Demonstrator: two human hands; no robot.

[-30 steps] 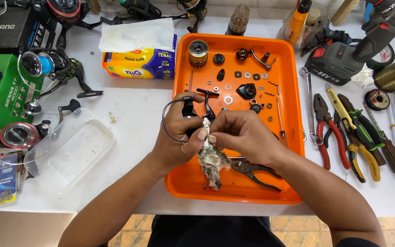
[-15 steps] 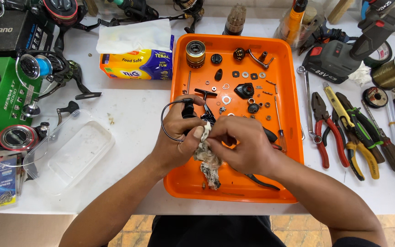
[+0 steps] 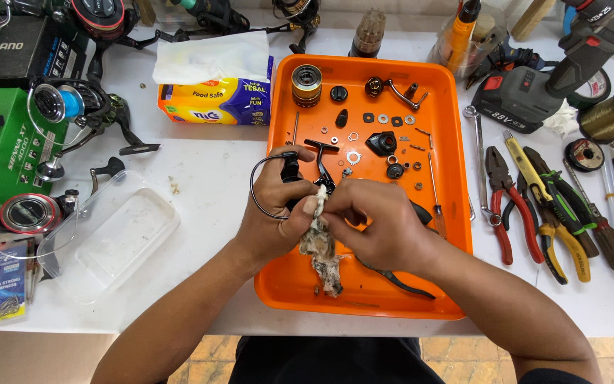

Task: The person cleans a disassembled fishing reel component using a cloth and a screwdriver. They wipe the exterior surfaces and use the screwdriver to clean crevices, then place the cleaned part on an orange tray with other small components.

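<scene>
Step in hand: wiping. At frame centre, over the orange tray (image 3: 282, 284), the left hand (image 3: 278, 210) clasps the black reel rotor (image 3: 291, 169); the right hand (image 3: 378, 224) pinches the dirty rag (image 3: 319, 245) against it. Next move likely requires turning the rotor.

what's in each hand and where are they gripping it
Left hand wraps the black reel part around its body. Right hand pinches the top of the dirty rag.

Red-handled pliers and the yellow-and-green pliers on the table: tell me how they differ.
The red-handled pliers lie nearest the orange tray, their handles spread apart; the yellow-and-green pliers lie further right, handles closer together. The red pair has one plain colour, the other two. Both lie on the white table, noses pointing away, untouched by either hand.
</scene>
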